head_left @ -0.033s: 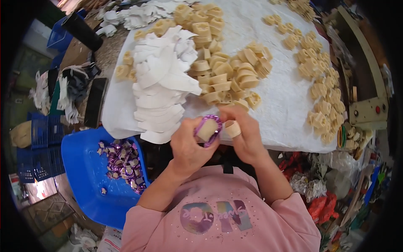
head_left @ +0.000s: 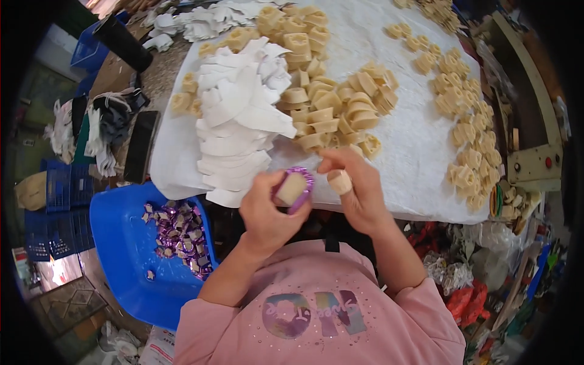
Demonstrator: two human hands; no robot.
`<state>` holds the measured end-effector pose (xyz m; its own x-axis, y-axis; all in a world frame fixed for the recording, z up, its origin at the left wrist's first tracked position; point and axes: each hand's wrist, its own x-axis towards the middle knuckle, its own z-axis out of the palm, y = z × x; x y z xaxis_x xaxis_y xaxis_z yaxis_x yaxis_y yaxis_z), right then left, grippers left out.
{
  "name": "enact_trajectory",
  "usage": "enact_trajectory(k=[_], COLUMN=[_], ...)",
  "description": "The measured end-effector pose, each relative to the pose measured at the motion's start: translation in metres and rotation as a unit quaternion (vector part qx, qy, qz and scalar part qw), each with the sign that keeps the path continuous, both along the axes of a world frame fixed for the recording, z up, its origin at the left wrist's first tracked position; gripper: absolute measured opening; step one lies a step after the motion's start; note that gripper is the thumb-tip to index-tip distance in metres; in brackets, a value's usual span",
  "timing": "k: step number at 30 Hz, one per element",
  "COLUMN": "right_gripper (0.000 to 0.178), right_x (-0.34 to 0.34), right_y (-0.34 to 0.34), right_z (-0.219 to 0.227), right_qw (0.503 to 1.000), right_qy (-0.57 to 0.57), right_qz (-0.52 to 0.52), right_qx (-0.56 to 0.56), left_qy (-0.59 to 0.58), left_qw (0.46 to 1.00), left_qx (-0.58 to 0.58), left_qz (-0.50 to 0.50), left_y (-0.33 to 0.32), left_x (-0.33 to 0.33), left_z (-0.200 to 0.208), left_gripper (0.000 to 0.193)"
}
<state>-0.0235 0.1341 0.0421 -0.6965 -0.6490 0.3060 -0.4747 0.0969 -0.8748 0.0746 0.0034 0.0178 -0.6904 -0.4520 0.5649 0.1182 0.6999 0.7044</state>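
My left hand (head_left: pixel 265 213) is closed round a shoe heel (head_left: pixel 294 188) with a shiny purple covering and a bare beige face turned up. Just to its right, my right hand (head_left: pixel 360 188) is apart from the heel, its index finger reaching out and its thumb away from it. A beige band (head_left: pixel 339 182) wraps that thumb; nothing shows in the fingers. Beyond both hands, overlapping white cut pieces (head_left: pixel 234 115) lie in a stack on the white-covered table (head_left: pixel 420 182). Beside them is a heap of beige heels (head_left: pixel 322 115).
At my left a blue basin (head_left: pixel 121 274) holds many purple-covered heels (head_left: pixel 182 237). More beige heels (head_left: pixel 465 146) lie along the table's right side. A dark phone (head_left: pixel 143 146) rests near the left edge. A pale machine frame (head_left: pixel 535 159) stands at the right.
My left hand has shifted slightly left with the purple heel, which has tilted. The gap between the heel and my right hand has widened.
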Motion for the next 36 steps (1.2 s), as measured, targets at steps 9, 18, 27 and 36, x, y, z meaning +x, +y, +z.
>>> enact_trajectory(k=[9,18,27,36], right_gripper=[0.035,0.009,0.023,0.038], right_x=[-0.043,-0.033,-0.035,-0.032], right_y=[-0.076,-0.143,-0.145,-0.139], right_z=[0.017,0.021,0.022,0.016], right_qw=[0.958,0.889,0.893,0.906], right_qy=[0.281,0.451,0.435,0.401], right_qz=[0.023,0.039,-0.018,0.025], right_qx=[0.049,0.063,0.116,0.134], left_qy=[-0.137,-0.133,-0.018,-0.119], left_qw=[0.924,0.87,0.985,0.984], left_qx=[0.024,-0.01,0.029,0.053], left_qz=[0.357,0.474,0.17,0.121], left_y=[-0.1,-0.107,-0.097,-0.097], left_x=[0.131,0.167,0.059,-0.022], left_z=[-0.065,-0.07,-0.005,0.024], left_gripper=[0.034,0.053,0.038,0.046])
